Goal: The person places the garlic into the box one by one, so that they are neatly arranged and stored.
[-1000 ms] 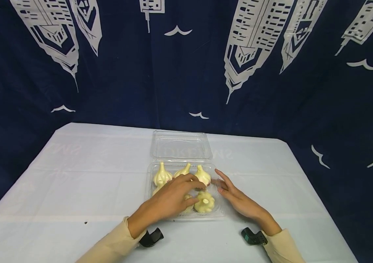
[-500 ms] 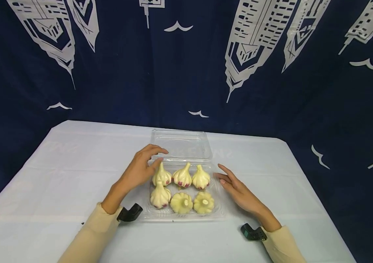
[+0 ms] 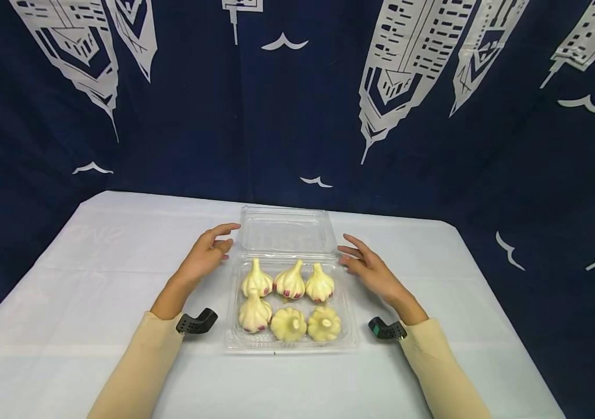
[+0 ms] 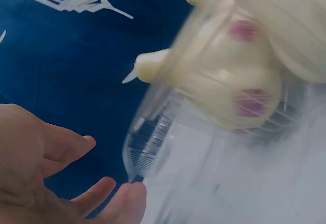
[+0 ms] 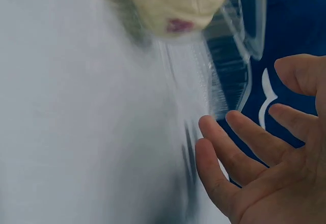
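Note:
A clear plastic clamshell box (image 3: 350, 326) lies in the middle of the table with its lid (image 3: 287, 231) folded back, away from the person. Two rows of garlic bulbs fill its tray; the back-row middle bulb (image 3: 290, 280) shows purple patches and an upright stem, while the front right bulb (image 3: 323, 323) has its stem end facing the camera. My left hand (image 3: 204, 254) is beside the lid's left edge, fingers relaxed and holding nothing. On the other side, my right hand (image 3: 371, 269) has its fingers spread near the lid's right corner, also holding nothing. Both wrist views show bare, loose fingers.
A white cloth covers the table (image 3: 93, 279). Behind it hangs a dark blue curtain (image 3: 297, 116) with white building and bird prints. Black wrist cameras (image 3: 198, 321) sit below both hands.
My left hand has moved from over the garlic bulbs to the left of the lid, uncovering the bulbs. My right hand has shifted forward from the tray's side toward the lid.

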The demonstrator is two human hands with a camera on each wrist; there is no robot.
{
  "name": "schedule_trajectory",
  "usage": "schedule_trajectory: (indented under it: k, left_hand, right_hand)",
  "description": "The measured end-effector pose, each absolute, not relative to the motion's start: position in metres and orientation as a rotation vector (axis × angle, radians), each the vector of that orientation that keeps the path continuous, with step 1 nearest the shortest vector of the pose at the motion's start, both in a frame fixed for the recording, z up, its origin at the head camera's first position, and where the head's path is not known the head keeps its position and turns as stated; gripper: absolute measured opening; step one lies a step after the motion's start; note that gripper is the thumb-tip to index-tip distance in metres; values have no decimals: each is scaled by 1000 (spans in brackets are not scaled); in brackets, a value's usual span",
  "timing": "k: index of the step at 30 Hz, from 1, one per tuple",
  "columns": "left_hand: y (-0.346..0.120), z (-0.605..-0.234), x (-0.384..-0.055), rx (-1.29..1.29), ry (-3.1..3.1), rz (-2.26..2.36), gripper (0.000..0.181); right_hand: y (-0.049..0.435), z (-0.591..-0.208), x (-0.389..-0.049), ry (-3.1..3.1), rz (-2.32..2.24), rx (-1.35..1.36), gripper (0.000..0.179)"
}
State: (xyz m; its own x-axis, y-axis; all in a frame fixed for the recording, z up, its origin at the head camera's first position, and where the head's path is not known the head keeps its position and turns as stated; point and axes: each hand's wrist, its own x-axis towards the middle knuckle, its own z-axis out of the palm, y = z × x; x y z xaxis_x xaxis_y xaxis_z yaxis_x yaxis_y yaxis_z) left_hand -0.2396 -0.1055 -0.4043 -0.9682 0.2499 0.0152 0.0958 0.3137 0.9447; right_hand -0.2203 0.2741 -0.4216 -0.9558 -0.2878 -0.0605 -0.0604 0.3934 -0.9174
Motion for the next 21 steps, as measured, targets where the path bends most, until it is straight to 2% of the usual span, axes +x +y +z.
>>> schedule_trajectory:
  k: [9, 21]
  left_hand:
    - [-105, -422, -249, 265, 2250, 1830, 52]
    - [-101, -436, -252, 253, 2162, 1834, 53]
  right_hand:
    - [271, -427, -250, 2374, -1661, -251, 58]
    - [267, -431, -253, 2413, -1614, -280, 54]
